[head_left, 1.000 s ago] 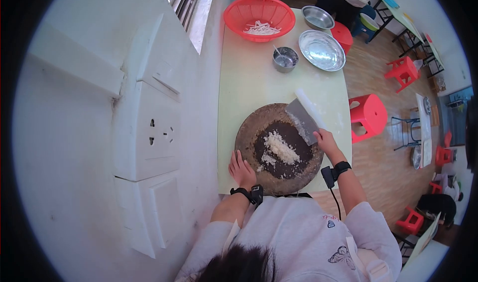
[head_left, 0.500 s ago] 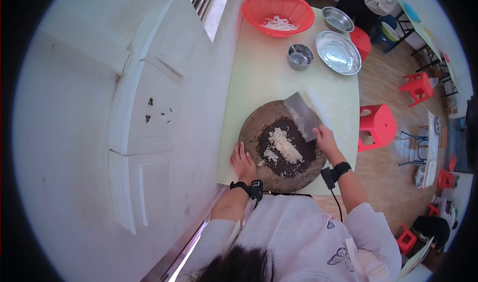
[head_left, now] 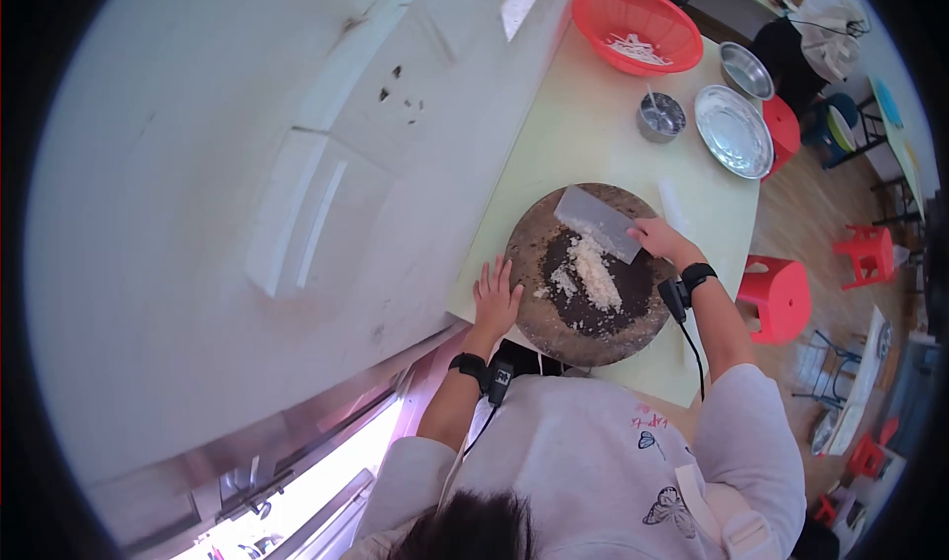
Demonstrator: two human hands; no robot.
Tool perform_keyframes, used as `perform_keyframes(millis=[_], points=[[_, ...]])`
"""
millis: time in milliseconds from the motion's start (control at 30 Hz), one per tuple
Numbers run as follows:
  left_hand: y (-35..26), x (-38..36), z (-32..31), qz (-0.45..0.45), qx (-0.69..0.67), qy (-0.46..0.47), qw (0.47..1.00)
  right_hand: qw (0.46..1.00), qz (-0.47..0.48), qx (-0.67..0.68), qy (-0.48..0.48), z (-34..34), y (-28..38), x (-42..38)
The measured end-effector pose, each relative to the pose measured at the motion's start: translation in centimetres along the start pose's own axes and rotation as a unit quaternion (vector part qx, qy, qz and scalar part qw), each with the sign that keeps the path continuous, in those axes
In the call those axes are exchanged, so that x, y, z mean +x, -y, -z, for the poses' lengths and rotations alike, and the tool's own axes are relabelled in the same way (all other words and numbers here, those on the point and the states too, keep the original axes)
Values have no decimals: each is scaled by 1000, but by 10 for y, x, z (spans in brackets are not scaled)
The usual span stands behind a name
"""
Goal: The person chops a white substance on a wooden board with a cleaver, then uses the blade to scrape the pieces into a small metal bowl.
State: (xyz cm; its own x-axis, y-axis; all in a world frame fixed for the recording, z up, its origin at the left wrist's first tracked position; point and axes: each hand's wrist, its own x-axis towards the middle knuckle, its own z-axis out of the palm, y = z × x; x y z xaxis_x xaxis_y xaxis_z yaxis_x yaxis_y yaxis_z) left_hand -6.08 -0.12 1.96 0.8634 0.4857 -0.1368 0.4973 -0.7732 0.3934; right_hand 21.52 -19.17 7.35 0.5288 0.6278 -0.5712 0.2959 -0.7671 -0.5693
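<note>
A round, dark wooden chopping board point(head_left: 539, 313) lies on the pale table point(head_left: 593, 135). Finely chopped whitish food point(head_left: 596, 275) is heaped in its middle, with crumbs scattered around. My right hand point(head_left: 660, 239) grips the handle of a cleaver point(head_left: 597, 222), whose broad blade slants over the far side of the board, its lower edge touching or close to the heap. My left hand point(head_left: 497, 300) rests against the board's left rim, fingers spread, holding nothing.
Farther up the table are a red plastic basket point(head_left: 593, 28) with white strips, a small metal pot point(head_left: 660, 118), a metal basin point(head_left: 746, 71) and a shallow metal dish point(head_left: 733, 132). Red stools point(head_left: 776, 298) stand to the right; a wall point(head_left: 247, 86) runs along the left. Another person point(head_left: 820, 26) is at the back.
My view has turned, so the table appears farther right. The cleaver has shifted from the board's right side to farther across the far end of the heap. My left hand stays at the rim.
</note>
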Motion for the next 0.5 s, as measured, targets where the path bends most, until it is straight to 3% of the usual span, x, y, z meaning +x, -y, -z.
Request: perform_keyframes(millis=[67,133,167,200,233,267,333,500], points=[[4,-8,5,19,-67,10,998,974,170,-149,-8,-12,6,13],[6,-14,8,36,-134,19,990,967,197,-159,3,-15,14,16],[6,-13,10,96,-344,46,933,962,216,-168,11,-15,22,15],[7,-12,11,146,-536,68,828,960,224,-168,14,-13,27,15],[-3,-13,29,187,-633,34,751,955,235,-180,-9,-8,30,16],[-5,-13,39,189,-631,27,752,950,245,-191,-32,-4,37,15],[-3,-14,54,168,-813,49,555,956,223,-181,-60,7,54,10],[6,-17,51,221,-837,11,501,948,205,-204,-135,-2,63,25]])
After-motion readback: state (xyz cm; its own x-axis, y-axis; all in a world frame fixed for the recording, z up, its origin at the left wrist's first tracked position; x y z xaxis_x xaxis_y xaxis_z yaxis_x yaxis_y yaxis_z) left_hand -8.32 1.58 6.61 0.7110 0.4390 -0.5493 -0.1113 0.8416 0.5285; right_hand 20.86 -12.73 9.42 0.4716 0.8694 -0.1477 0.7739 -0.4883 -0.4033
